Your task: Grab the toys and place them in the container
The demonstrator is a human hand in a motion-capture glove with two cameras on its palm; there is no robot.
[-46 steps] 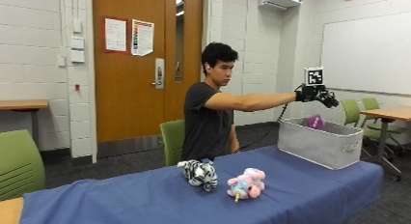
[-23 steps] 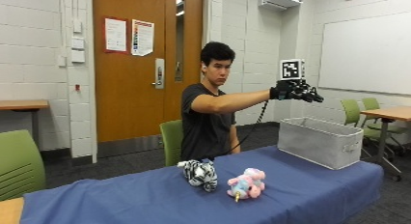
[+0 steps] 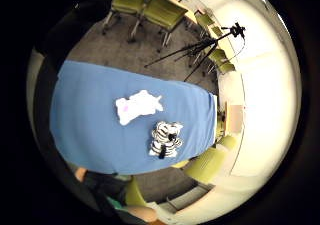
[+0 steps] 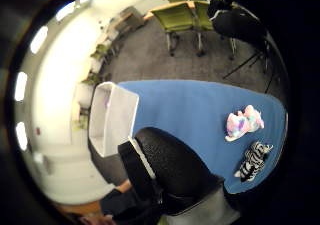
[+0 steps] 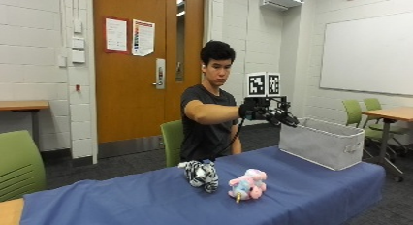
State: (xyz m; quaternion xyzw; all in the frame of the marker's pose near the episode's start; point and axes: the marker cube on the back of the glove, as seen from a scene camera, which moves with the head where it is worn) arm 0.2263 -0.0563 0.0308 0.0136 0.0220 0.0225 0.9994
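on the blue table (image 5: pixel 129 200) two toys (image 5: pixel 201 174), one container (image 5: pixel 321 147); gloved hand's (image 5: pixel 268 113) fingers open, empty.

I see even, bright ceiling light with soft shadows. My palm views bend hard toward their dark edges, and the wall glares pale.

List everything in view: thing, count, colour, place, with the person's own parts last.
zebra toy: one, black and white, lying on the table, beside the unicorn.
unicorn toy: one, pink and pastel, lying on the table, nearer the container.
container: one, grey, at the table's end.
table: one, blue cover.
chairs: several, green, around the room.
door: one, wooden, behind the person.
right hand: one, black glove, raised above the table, holding nothing.
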